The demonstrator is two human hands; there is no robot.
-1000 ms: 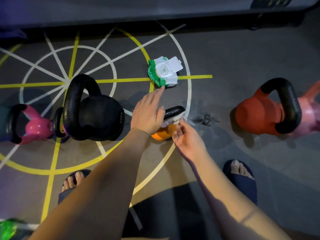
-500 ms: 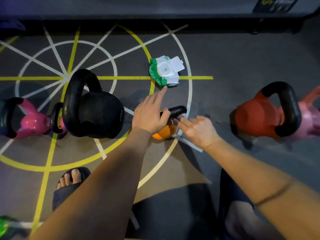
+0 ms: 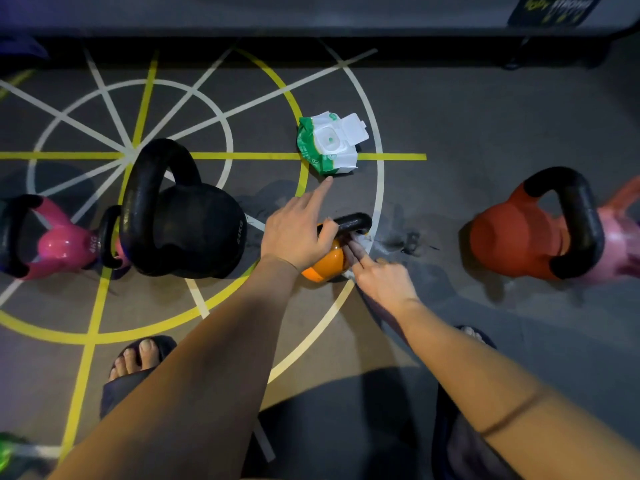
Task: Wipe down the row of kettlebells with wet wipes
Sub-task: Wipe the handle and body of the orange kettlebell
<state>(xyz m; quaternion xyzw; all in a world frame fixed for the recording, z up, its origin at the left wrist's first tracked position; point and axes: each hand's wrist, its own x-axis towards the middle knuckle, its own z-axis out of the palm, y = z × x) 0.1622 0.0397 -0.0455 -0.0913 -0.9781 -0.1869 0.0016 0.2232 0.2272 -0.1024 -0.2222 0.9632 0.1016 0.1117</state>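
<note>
My left hand (image 3: 298, 233) grips the handle of the small orange kettlebell (image 3: 325, 265); my right hand (image 3: 384, 282) presses a white wet wipe (image 3: 362, 239) underneath with flat fingers. Hard rubbing could tip it.

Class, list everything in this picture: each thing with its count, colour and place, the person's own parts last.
orange kettlebell: one, orange, black grip, centre.
black kettlebell: one, black, left of centre.
red kettlebell: one, red, black grip, right.
left pink kettlebell: one, pink, far left.
right pink kettlebell: one, pink, right edge, beside the red.
small grip: one, black, between left pink and black kettlebells; body hidden.
wipes pack: one, green-white, lid open, floor beyond the orange kettlebell.
wipe: one, white, on the orange kettlebell.
floor lines: several, yellow and white, grey floor.
green thing: one, blurred, bottom-left corner.
sandals: two, dark, bottom.
left hand: one, holds the orange kettlebell's grip.
right hand: one, fingers press the wipe.
</note>
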